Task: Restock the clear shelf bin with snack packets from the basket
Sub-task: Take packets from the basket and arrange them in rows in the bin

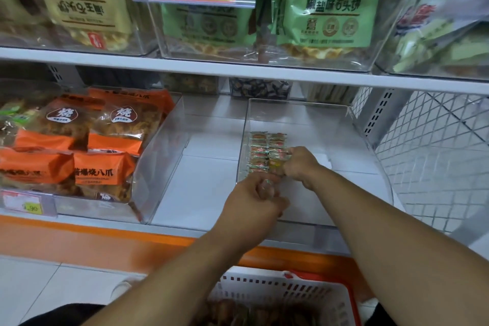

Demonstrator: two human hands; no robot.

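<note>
1. A shop's white shelf (pixel 201 193) with an orange front edge holds clear bins; orange snack bags (pixel 79 145) fill the bin on the left, and green biscuit bags (pixel 328 13) sit on the shelf above.
2. The clear shelf bin (pixel 312 119) on the right is mostly bare, with two short rows of small snack packets (pixel 260 151) against its left wall.
3. The right hand (pixel 299 164) has its fingers curled on the nearest packets of the right-hand row, seating them.
4. The left hand (pixel 254 201) pinches a small packet (pixel 267 185) at the bin's front left corner.
5. Good practice is probably to extend the rows towards the front, edges aligned, the right hand steadying them.
6. The white basket (pixel 288 296) with a red rim waits below, with more packets in it.
</note>
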